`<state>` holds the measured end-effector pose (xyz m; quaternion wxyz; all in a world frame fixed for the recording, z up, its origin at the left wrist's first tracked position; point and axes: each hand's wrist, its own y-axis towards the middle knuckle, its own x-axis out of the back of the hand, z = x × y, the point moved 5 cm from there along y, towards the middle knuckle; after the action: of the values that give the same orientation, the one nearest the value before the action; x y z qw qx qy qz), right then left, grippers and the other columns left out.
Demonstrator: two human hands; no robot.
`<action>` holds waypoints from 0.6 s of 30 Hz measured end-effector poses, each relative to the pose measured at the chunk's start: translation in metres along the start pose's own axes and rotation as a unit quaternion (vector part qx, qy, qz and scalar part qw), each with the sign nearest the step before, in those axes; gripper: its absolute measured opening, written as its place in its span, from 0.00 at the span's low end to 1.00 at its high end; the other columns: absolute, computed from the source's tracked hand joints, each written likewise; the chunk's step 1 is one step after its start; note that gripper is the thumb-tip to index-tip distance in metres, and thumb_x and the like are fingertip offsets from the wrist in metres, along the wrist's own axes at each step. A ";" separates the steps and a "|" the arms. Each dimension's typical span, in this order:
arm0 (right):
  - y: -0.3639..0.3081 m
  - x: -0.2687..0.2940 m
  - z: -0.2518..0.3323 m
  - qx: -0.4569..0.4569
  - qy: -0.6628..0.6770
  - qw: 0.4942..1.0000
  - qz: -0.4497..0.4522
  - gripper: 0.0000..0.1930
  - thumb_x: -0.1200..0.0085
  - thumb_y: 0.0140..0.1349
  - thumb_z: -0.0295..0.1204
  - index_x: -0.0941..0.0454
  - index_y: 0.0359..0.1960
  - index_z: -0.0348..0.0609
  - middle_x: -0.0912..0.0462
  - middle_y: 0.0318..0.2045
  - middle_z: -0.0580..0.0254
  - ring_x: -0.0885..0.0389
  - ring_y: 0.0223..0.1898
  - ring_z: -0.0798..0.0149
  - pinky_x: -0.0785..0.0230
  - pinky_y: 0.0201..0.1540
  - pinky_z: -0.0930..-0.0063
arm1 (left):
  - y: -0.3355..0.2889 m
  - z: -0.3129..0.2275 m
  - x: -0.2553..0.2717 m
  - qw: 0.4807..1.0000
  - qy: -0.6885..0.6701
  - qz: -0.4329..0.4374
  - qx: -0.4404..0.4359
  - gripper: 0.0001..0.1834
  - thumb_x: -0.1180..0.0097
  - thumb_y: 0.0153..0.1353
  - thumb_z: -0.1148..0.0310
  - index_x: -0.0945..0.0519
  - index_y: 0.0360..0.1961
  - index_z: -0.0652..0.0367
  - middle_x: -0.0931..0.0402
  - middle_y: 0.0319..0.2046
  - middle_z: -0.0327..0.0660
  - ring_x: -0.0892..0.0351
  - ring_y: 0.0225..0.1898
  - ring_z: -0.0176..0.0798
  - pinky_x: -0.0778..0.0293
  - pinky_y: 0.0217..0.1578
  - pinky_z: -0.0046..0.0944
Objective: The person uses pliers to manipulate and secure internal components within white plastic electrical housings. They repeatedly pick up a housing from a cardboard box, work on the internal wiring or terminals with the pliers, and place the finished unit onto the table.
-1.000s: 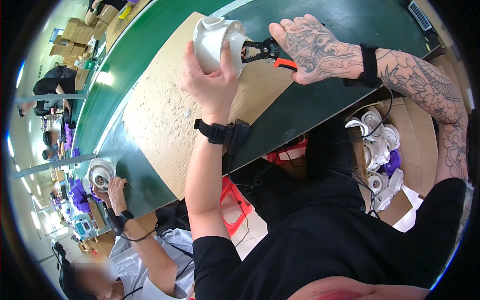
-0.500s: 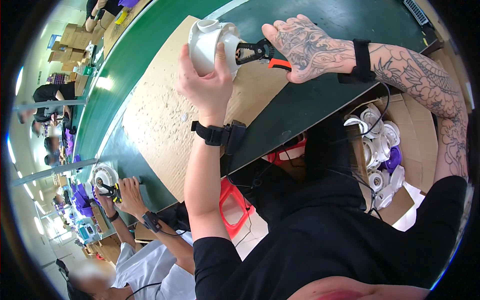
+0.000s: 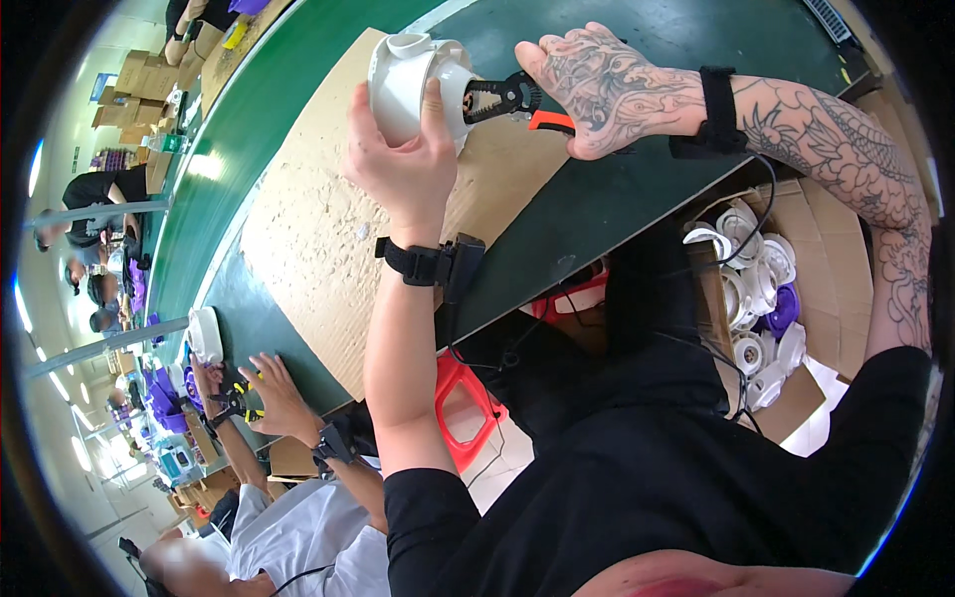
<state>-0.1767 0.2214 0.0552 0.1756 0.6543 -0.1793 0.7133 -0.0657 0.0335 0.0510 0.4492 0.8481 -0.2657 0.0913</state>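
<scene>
My left hand point(image 3: 403, 164) is wrapped round a white plastic housing point(image 3: 401, 88), its fingers on the outside and its open end turned to the right. My right hand point(image 3: 602, 90) grips pliers point(image 3: 517, 96) with a black head and orange-red handles. The plier jaws reach into the open end of the housing, where a small brownish part shows between them; I cannot tell whether they bite on it. Both hands are above a cardboard sheet point(image 3: 328, 219) on the green table.
A cardboard box point(image 3: 831, 274) of white and purple plastic parts stands below the table edge at right. A red stool point(image 3: 468, 413) is under the table. At left, a co-worker's hands point(image 3: 284, 403) hold black-and-yellow pliers point(image 3: 237, 403) near a white housing point(image 3: 205, 336).
My hands, the housing and the pliers have shifted very slightly left. The co-worker's right hand and pliers have moved away from the white housing, which is now turned differently.
</scene>
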 end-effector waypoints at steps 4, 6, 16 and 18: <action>0.001 0.000 -0.001 -0.007 -0.007 1.000 0.009 0.35 0.31 0.35 0.32 0.33 0.48 0.36 0.21 0.40 0.47 0.19 0.45 0.42 0.32 0.50 0.55 | 0.000 0.000 -0.001 1.000 -0.018 -0.003 0.004 0.34 0.25 0.61 0.55 0.21 0.55 0.75 0.13 0.40 0.54 0.11 0.39 0.42 0.17 0.42 0.38; 0.001 0.003 0.000 -0.008 -0.005 1.000 0.013 0.35 0.31 0.35 0.32 0.33 0.48 0.36 0.21 0.40 0.46 0.19 0.45 0.43 0.32 0.51 0.55 | 0.000 0.000 -0.002 1.000 -0.014 -0.006 -0.004 0.34 0.25 0.61 0.55 0.21 0.55 0.75 0.13 0.39 0.53 0.11 0.39 0.42 0.17 0.42 0.38; 0.001 0.005 0.002 -0.021 0.010 0.999 0.046 0.35 0.31 0.34 0.31 0.33 0.48 0.37 0.22 0.40 0.46 0.19 0.45 0.42 0.34 0.52 0.55 | 0.001 -0.004 0.000 0.999 -0.020 0.014 0.032 0.33 0.25 0.61 0.55 0.20 0.54 0.74 0.13 0.39 0.53 0.11 0.38 0.40 0.17 0.41 0.37; 0.001 0.004 0.001 -0.026 0.008 0.998 0.049 0.35 0.32 0.33 0.30 0.33 0.48 0.38 0.22 0.40 0.47 0.19 0.45 0.43 0.34 0.53 0.55 | 0.001 -0.002 -0.001 0.999 -0.024 0.010 0.038 0.33 0.25 0.61 0.55 0.20 0.54 0.74 0.12 0.39 0.52 0.11 0.38 0.39 0.17 0.41 0.36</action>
<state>-0.1770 0.2200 0.0591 0.1593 0.6339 -0.2282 0.7216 -0.0665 0.0351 0.0524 0.4090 0.8639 -0.2812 0.0853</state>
